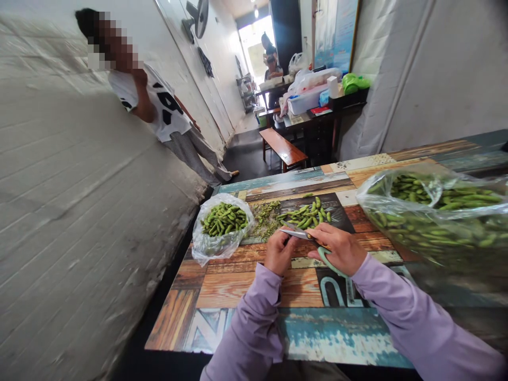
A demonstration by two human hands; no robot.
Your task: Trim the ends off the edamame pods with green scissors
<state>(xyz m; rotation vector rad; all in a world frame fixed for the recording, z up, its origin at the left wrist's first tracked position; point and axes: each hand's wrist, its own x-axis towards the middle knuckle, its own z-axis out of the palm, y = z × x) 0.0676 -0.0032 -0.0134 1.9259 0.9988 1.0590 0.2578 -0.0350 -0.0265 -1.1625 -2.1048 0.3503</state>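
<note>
My right hand [337,246] grips a pair of scissors [327,262] with pale green handles. The blades are parted and point left, towards my left hand [278,253]. That hand is closed, thumb against fingers, right by the blade tips; whatever it pinches is hidden. Just beyond both hands lies a loose pile of green edamame pods [307,216] on the table. To its left are scattered small green trimmings [265,217]. Further left, a container lined with a clear plastic bag [203,250] holds more pods [224,218].
A large clear bag [432,225] of pods stands on the right of the wood-patterned table [238,286]. A white wall [79,211] runs along the left, where a person [166,111] leans. Behind are a bench [283,147], another loaded table [305,119] and people near the doorway.
</note>
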